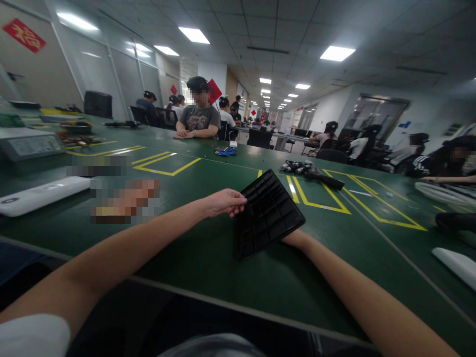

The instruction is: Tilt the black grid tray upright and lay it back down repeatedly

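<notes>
A black plastic grid tray (267, 215) is held tilted above the green table (208, 258). My left hand (225, 202) pinches its upper left edge, fingers closed on the rim. My right hand (293, 238) is almost wholly hidden behind the tray's lower right corner; only the wrist shows, and it seems to support the tray from beneath.
Yellow tape rectangles (320, 201) mark the table. A pile of black parts (308, 171) lies beyond the tray, a blue item (225, 150) farther back. White objects (40, 194) sit at left and at right (455, 263). A seated person (199, 119) faces me; others work along the right.
</notes>
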`<action>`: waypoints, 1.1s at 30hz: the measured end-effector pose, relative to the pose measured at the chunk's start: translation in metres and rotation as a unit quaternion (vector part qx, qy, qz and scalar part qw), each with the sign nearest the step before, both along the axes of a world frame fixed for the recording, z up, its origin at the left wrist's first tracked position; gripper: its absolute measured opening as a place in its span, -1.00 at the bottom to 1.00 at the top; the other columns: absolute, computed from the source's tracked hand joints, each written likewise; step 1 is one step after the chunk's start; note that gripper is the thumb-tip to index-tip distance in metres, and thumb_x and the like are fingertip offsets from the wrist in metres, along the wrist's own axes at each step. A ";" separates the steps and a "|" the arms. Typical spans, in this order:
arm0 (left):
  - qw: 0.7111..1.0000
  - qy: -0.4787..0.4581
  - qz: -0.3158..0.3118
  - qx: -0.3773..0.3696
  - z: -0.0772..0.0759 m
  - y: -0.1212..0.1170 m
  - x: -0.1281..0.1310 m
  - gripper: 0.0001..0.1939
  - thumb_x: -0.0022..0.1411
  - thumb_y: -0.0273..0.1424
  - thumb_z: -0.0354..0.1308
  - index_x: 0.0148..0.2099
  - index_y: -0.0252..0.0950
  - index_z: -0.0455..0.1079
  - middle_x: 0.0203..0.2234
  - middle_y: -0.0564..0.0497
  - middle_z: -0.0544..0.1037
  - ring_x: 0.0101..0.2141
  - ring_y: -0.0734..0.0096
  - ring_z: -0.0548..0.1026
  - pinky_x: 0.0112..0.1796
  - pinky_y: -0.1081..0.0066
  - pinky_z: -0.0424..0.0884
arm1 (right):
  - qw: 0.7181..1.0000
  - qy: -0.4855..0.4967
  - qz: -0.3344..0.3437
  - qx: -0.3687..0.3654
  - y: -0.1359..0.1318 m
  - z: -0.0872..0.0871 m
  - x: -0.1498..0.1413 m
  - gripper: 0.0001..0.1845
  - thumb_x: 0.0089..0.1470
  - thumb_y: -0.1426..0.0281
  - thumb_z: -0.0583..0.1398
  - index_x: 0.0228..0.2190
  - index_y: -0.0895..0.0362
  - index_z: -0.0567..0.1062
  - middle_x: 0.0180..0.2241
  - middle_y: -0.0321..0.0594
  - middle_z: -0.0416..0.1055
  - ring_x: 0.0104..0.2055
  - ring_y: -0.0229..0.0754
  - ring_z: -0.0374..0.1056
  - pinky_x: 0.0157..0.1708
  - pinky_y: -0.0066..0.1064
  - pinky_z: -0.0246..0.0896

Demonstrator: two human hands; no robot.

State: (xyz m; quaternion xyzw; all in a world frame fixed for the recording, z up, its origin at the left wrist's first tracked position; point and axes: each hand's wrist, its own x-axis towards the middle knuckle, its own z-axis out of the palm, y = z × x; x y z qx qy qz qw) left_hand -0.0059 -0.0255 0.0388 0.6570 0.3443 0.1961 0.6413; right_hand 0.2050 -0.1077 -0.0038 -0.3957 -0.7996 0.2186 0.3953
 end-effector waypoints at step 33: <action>0.871 0.182 -0.081 0.448 0.003 -0.014 0.004 -0.82 0.25 -0.32 -0.04 -0.28 -0.33 0.29 -0.52 0.04 0.44 -0.49 0.45 0.41 -0.45 0.48 0.25 | 0.994 -0.099 -0.011 0.051 -0.004 -0.002 0.005 -0.36 0.15 0.12 0.02 0.21 0.07 0.15 0.27 -0.13 0.02 0.30 -0.07 -0.07 0.27 -0.11 -0.26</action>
